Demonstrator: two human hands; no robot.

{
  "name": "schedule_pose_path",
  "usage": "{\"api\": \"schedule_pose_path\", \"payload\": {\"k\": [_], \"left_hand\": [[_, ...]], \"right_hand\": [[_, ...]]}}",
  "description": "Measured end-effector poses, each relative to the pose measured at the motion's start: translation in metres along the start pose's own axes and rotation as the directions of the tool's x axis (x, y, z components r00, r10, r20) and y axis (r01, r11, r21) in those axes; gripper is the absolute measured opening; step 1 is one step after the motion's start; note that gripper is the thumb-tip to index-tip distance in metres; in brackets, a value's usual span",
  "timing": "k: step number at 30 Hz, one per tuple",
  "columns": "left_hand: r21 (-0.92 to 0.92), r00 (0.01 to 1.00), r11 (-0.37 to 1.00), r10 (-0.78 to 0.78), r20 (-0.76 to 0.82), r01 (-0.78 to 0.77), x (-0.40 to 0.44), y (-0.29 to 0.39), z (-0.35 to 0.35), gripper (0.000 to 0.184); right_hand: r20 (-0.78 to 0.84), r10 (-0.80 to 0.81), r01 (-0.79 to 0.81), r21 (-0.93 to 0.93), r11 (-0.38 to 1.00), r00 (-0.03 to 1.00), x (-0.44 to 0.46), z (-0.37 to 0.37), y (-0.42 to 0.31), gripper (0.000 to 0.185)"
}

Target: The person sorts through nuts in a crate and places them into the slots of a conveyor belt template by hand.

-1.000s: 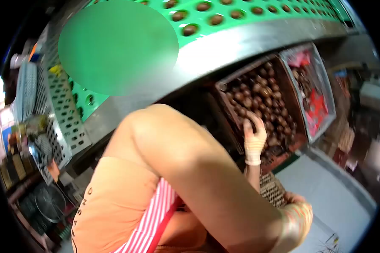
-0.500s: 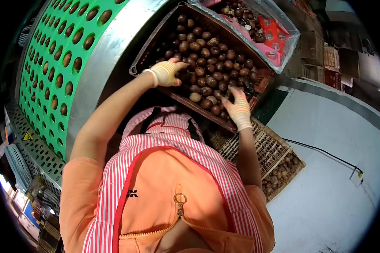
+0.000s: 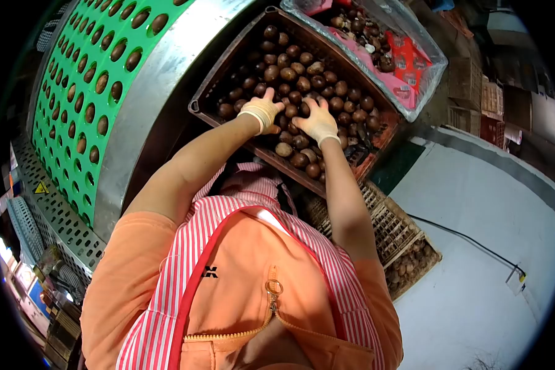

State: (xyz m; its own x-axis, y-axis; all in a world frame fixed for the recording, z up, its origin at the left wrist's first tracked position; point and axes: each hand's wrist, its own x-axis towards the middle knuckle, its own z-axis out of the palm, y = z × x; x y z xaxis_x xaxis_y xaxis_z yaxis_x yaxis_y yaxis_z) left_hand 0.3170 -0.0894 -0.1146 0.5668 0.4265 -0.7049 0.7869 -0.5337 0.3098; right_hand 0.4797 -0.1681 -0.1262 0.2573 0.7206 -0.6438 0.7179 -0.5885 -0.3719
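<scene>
Brown round fruits [image 3: 302, 68] fill much of a dark red crate [image 3: 228, 55] in front of me. My left hand [image 3: 263, 112], in a pale striped glove with bare fingertips, reaches over the near left part of the pile, fingers apart and touching fruits. Beside it to the right, my right hand [image 3: 317, 122], gloved the same way, rests on the fruits with its fingers spread. A narrow gap with some fruits lies between the two hands. Neither hand has a fruit lifted from the pile.
A green panel [image 3: 83, 80] with fruits in its round holes stands left, edged by a metal rim [image 3: 160, 80]. A lined box [image 3: 435, 61] holds red wrappers and fragments behind the crate. A woven basket [image 3: 435, 253] of fruits is at lower right, near a black cable [image 3: 462, 234].
Both hands have come closer together over the pile, the left moving right and the right moving left and up. A second ago the view was tilted, with a leg across it.
</scene>
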Motion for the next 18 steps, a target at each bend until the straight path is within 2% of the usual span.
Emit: {"api": "schedule_pose_path", "payload": {"k": [2,3,5,8,9,11,13,18], "left_hand": [[-0.004,1.0,1.0,0.005,0.009,-0.004,0.0,-0.002,0.002,0.07],[-0.037,1.0,0.999,-0.001,-0.012,0.0,0.003,-0.003,0.004,0.069],[-0.08,1.0,0.997,-0.004,0.006,0.005,0.006,-0.005,0.001,0.069],[-0.079,0.999,0.997,0.026,0.046,-0.023,0.01,-0.01,0.003,0.069],[-0.12,0.993,0.993,0.0,0.121,0.015,0.009,-0.01,0.004,0.069],[-0.115,0.995,0.993,-0.029,0.091,0.04,0.005,-0.013,0.021,0.072],[-0.143,0.986,0.987,-0.045,0.161,0.068,0.001,-0.01,0.018,0.077],[-0.158,0.985,0.984,-0.057,0.165,0.083,-0.012,0.0,0.0,0.071]], "right_hand": [[-0.015,-0.108,0.109,0.081,0.991,0.994,0.001,0.017,0.011,0.072],[-0.018,-0.083,0.083,0.031,0.996,0.996,-0.004,0.018,0.004,0.068],[-0.154,0.009,0.009,0.111,0.994,0.988,-0.005,0.032,-0.005,0.066],[-0.233,-0.096,0.112,0.056,0.992,0.968,-0.001,0.044,0.003,0.061],[-0.159,-0.119,0.131,0.071,0.989,0.98,-0.002,0.039,0.005,0.062],[-0.031,-0.091,0.093,0.043,0.995,0.995,-0.005,0.026,-0.006,0.066],[0.034,-0.102,0.105,-0.122,0.987,0.994,0.003,0.027,-0.017,0.075],[0.25,-0.133,0.21,-0.313,0.926,0.959,0.03,0.023,-0.026,0.077]]}}
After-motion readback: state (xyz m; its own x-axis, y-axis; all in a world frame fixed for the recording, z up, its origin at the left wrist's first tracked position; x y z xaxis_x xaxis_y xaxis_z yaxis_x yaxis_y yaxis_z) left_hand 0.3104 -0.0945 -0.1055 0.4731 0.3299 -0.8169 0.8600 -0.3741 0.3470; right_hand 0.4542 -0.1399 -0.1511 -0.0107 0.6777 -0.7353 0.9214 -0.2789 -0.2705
